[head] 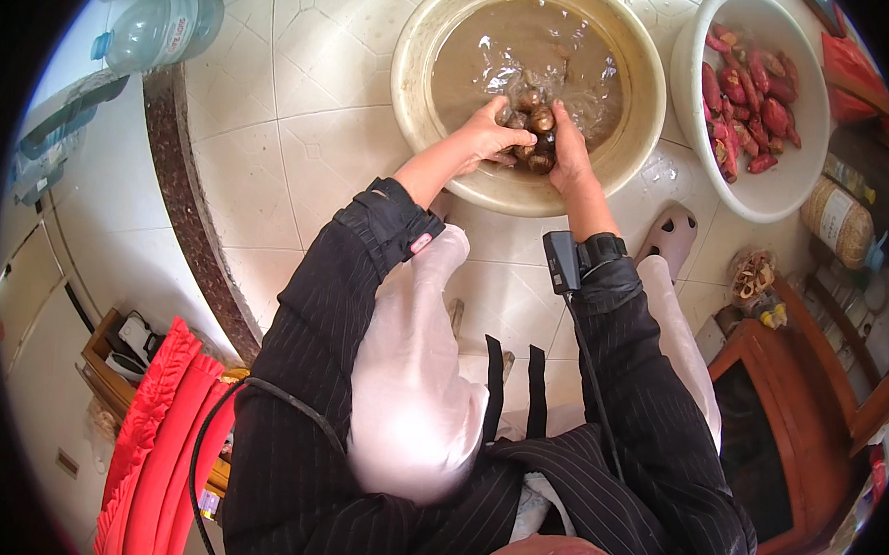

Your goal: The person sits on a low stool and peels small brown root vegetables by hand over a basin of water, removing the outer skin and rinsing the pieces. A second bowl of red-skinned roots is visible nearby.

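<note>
A wide cream basin (413,138) in front of me holds murky brown water (468,66). Between my two hands is a cluster of wet, roundish brown tubers (541,119), probably taro, at the water's surface near the basin's front side. My left hand (495,133) grips the cluster from the left, its thumb lying over the tubers. From the right, my right hand (569,150) presses against it with the fingers pointing away from me. The undersides of the tubers and some fingertips are hidden. Ripples and splashes show just beyond the hands.
A white basin (779,195) with reddish-purple sweet potatoes (754,90) stands close on the right. Past it are a grain-filled plastic bottle (837,220) and a wooden chair (816,457). A large clear bottle (169,33) lies far left. Red cloth (158,443) hangs lower left.
</note>
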A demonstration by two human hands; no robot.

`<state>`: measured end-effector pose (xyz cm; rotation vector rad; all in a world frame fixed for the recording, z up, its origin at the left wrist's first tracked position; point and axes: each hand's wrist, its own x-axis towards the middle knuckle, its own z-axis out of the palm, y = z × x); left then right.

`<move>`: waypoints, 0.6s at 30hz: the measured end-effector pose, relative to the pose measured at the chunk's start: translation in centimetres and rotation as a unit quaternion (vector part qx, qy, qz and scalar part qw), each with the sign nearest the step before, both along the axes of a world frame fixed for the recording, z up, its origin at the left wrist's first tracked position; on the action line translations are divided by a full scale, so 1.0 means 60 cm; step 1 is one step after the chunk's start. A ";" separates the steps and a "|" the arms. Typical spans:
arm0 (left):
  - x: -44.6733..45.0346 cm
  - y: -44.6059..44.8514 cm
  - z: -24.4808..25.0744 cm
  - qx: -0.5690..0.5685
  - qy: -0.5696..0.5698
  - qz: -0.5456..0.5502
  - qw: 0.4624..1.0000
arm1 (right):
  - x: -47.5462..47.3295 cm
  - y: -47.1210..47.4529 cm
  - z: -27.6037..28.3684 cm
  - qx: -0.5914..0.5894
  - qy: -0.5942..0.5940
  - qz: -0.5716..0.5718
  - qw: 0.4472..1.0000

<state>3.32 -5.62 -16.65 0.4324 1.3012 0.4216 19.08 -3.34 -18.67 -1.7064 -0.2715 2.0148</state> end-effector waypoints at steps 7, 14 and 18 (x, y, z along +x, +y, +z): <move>0.032 0.022 0.033 0.229 0.247 0.089 0.937 | -0.046 0.003 0.064 -0.010 0.205 -0.137 0.969; 0.033 0.029 0.034 0.303 0.294 -0.009 0.906 | -0.083 0.019 0.093 0.078 0.143 -0.203 0.965; 0.029 0.060 0.049 0.303 0.343 0.072 0.886 | -0.094 0.006 0.103 -0.055 0.222 -0.211 0.950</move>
